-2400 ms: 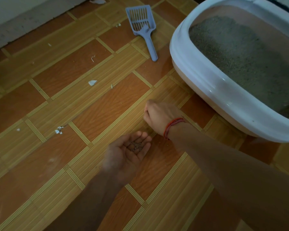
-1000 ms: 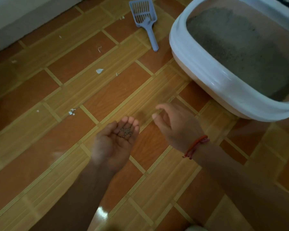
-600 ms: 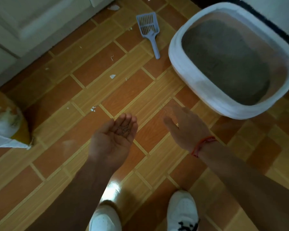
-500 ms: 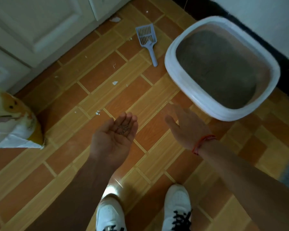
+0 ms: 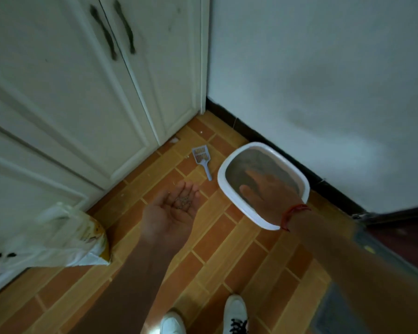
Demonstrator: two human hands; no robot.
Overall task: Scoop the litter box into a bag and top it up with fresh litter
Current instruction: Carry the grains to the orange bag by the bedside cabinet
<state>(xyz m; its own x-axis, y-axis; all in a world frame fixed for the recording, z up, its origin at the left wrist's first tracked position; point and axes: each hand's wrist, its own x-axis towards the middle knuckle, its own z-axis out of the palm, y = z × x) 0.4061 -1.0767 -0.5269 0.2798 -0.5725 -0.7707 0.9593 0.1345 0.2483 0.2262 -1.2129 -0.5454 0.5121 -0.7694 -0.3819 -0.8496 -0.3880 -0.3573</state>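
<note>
Your left hand (image 5: pixel 171 214), palm up, fingers relaxed, carries litter grains (image 5: pixel 183 202); your right hand (image 5: pixel 269 192) spreads flat over one litter box (image 5: pixel 260 220). One scoop (image 5: pixel 201 157) lies near it.

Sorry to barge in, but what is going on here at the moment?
A person stands on the tiled floor. Their left hand is palm up, cupping a few litter grains; the right hand is open, palm down, over the litter box, holding nothing. The blue scoop lies on the floor beside the box, and a yellow-and-white bag sits by the cupboard.
</note>
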